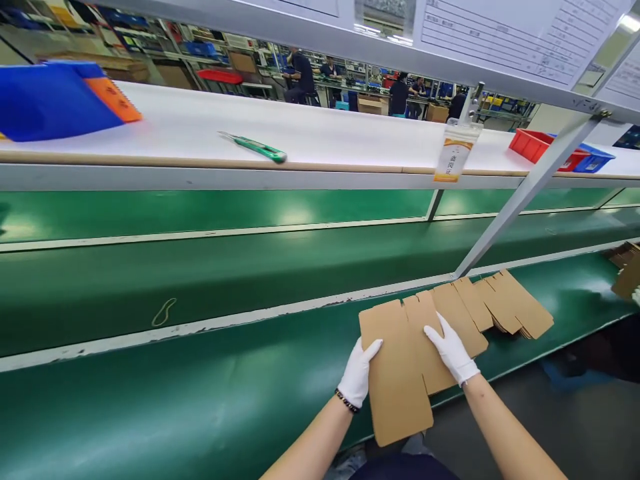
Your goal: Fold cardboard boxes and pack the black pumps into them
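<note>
My left hand (356,375), in a white glove, grips the left edge of a flat brown cardboard box blank (400,380), thumb on top and the other fingers underneath, out of sight. The blank is slotted along its edges and tilts over the front rim of the green work surface. My right hand (450,348), also white-gloved, lies on the cardboard further right with thumb and forefinger spread. Beyond it, more cardboard blanks (517,303) lie overlapped in a row, with a small stack at the right end.
A white shelf (350,137) crosses ahead, bearing a green utility knife (257,148), a blue folder (55,100) and a red bin (545,148). A slanted metal post (520,200) rises at right. A rubber band (164,312) lies on the green belt. Another person's gloved hand (636,295) shows far right.
</note>
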`<act>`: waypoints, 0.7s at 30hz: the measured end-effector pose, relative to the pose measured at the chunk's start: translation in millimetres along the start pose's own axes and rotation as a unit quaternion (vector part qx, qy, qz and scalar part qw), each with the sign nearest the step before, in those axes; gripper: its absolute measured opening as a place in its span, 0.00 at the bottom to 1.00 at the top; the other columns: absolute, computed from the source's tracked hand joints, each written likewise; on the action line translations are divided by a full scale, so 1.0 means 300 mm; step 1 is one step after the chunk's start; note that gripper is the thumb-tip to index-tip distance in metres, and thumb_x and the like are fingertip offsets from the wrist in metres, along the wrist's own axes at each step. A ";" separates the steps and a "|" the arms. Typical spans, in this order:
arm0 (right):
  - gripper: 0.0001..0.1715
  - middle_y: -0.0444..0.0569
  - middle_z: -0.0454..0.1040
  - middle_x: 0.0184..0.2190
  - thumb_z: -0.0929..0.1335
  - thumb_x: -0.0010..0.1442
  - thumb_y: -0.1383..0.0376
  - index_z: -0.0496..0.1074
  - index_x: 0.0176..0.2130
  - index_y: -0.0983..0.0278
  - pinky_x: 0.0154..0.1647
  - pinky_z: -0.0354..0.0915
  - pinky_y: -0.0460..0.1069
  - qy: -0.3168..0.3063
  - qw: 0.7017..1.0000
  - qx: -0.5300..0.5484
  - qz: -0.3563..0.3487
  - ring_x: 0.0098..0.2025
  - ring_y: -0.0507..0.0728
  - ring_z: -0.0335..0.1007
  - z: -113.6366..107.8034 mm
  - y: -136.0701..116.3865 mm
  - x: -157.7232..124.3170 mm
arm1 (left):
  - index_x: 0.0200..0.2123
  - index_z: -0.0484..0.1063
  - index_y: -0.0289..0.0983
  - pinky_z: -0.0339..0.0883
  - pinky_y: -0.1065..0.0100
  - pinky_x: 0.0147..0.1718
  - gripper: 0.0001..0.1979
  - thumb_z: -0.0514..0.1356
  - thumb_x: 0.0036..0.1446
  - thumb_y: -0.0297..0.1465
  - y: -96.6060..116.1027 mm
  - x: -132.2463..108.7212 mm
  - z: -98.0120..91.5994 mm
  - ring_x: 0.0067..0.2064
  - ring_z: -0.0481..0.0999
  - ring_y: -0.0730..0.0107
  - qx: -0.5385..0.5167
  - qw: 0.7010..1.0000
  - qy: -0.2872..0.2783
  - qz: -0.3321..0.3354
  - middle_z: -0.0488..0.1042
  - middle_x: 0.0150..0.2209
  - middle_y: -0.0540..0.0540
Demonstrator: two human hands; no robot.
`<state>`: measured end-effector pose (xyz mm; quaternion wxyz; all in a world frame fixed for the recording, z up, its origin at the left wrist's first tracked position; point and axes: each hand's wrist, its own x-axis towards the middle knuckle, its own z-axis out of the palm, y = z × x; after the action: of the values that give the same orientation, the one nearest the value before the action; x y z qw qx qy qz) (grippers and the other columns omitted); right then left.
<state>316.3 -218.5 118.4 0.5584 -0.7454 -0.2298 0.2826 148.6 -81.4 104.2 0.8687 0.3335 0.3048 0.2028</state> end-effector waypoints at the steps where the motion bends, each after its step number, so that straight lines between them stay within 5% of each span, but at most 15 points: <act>1: 0.40 0.50 0.64 0.54 0.68 0.55 0.51 0.55 0.61 0.60 0.57 0.58 0.57 -0.009 1.000 0.015 0.008 0.55 0.60 0.60 0.014 0.018 0.005 | 0.54 0.58 0.35 0.69 0.55 0.46 0.32 0.65 0.46 0.35 0.004 0.002 -0.003 0.45 0.75 0.55 0.001 1.000 0.006 -0.006 0.71 0.50 0.38; 5: 0.37 0.50 0.62 0.55 0.66 0.57 0.50 0.56 0.60 0.61 0.57 0.59 0.55 -0.074 0.995 0.064 0.014 0.56 0.59 0.59 0.046 0.083 0.041 | 0.54 0.59 0.36 0.71 0.55 0.43 0.32 0.66 0.46 0.33 0.055 -0.004 -0.040 0.41 0.77 0.55 0.012 0.998 0.048 -0.024 0.75 0.44 0.40; 9: 0.35 0.52 0.68 0.51 0.68 0.55 0.50 0.62 0.57 0.62 0.55 0.59 0.56 -0.062 0.998 0.003 0.006 0.51 0.59 0.65 -0.067 0.153 0.116 | 0.52 0.62 0.37 0.73 0.54 0.38 0.30 0.66 0.44 0.30 0.169 -0.029 -0.159 0.37 0.78 0.54 0.058 0.988 0.134 -0.047 0.77 0.39 0.42; 14: 0.34 0.55 0.68 0.50 0.66 0.55 0.49 0.64 0.54 0.65 0.55 0.60 0.55 0.086 0.994 -0.068 0.012 0.52 0.60 0.64 -0.430 0.262 0.226 | 0.52 0.61 0.39 0.74 0.54 0.32 0.32 0.67 0.42 0.32 0.251 -0.022 -0.334 0.33 0.78 0.51 0.123 0.942 0.292 -0.114 0.77 0.32 0.45; 21: 0.45 0.59 0.58 0.57 0.66 0.51 0.46 0.58 0.59 0.69 0.60 0.48 0.56 0.231 0.952 -0.183 0.084 0.58 0.65 0.54 -0.989 0.385 0.389 | 0.52 0.61 0.34 0.72 0.56 0.38 0.34 0.66 0.41 0.37 0.069 0.158 -0.353 0.41 0.76 0.47 0.239 0.897 0.321 -0.186 0.75 0.39 0.37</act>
<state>606.3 -381.7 52.3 0.4246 -0.8962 -0.0784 0.1017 109.7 7.7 37.5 0.6396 0.3850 0.6631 0.0551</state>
